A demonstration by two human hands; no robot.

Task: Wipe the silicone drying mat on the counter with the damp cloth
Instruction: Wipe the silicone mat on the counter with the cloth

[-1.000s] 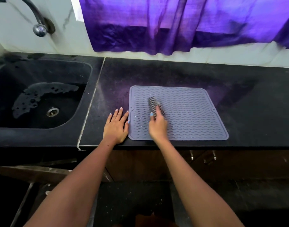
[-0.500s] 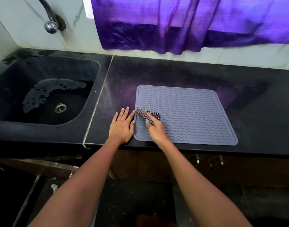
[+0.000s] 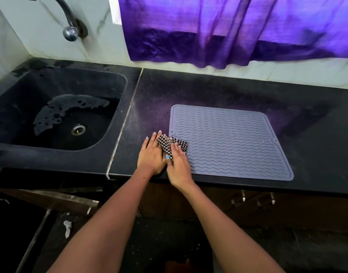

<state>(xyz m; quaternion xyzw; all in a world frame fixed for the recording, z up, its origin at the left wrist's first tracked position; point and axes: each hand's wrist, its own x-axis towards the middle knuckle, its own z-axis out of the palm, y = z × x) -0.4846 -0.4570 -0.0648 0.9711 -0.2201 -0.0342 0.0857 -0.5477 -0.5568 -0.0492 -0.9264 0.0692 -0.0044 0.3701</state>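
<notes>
The silicone drying mat (image 3: 232,142) lies flat on the black counter (image 3: 228,89), right of centre in the frame. Its long axis runs left to right along the counter's front edge, and its wavy ridges run the same way; a small notch sits on its right edge.

The damp cloth (image 3: 172,145), checked and bunched, sits at the mat's left edge, partly over onto the counter. The right hand (image 3: 178,164) lies on it, thumb and fingers curled over the folds. The left hand (image 3: 152,154) rests flat on the counter just beside the mat, fingers straight, its fingertips touching the cloth.

To wipe well, the person would best spread the cloth wider under the palm, stroke along the ridges toward the right, and let the left hand pin the mat's edge so it does not slide.
</notes>
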